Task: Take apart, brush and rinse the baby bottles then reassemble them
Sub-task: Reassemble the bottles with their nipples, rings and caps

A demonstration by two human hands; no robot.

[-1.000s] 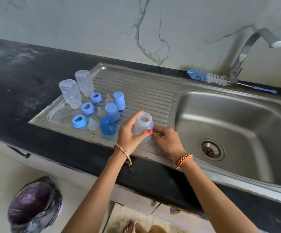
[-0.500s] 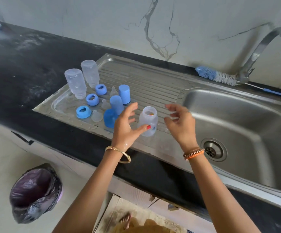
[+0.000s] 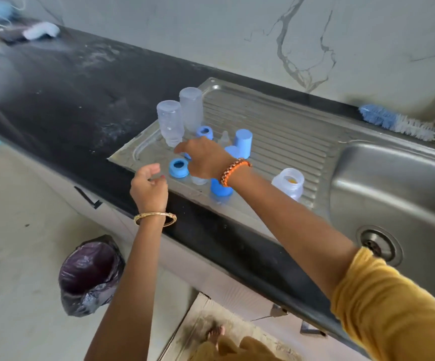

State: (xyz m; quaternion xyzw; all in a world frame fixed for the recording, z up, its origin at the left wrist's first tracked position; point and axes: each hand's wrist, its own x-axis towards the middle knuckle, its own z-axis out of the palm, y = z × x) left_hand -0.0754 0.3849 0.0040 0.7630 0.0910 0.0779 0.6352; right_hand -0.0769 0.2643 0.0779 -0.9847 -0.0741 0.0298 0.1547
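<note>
**Reaching for a ring to rebuild the small bottle**

Nearest, the left hand (image 3: 148,187) hangs over the front edge of the counter with its fingers loosely curled round nothing. It would serve best by moving back to steady the small bottle (image 3: 288,183), which stands upright and open-mouthed on the drainboard (image 3: 289,131), well to the right of both hands, something orange showing inside.

Just beyond, the right hand (image 3: 204,158) stretches across the cluster of parts, fingers bent downward over a blue piece near the middle. Whether it already pinches that piece I cannot tell, since the hand hides it. My reading is that reassembly is starting. A sound way to do it: pick one ring, seat a teat through it from below until the flange snaps flat, then screw it squarely onto the small bottle, and cap last. Lift straight up so the wrist does not knock the inverted bottles over.

Counted, near to far:
- blue dome cap (image 3: 220,190), one, partly under the wrist
- clear teats: one (image 3: 199,180) beside the front ring, one (image 3: 224,138) further back
- blue screw rings: one at the front (image 3: 178,168), one at the back (image 3: 204,132); a third may lie under the hand
- tall blue caps (image 3: 243,143), two
- tall clear bottles (image 3: 170,122), two, mouth down
- bottle brush (image 3: 396,122), one, at the wall
</note>
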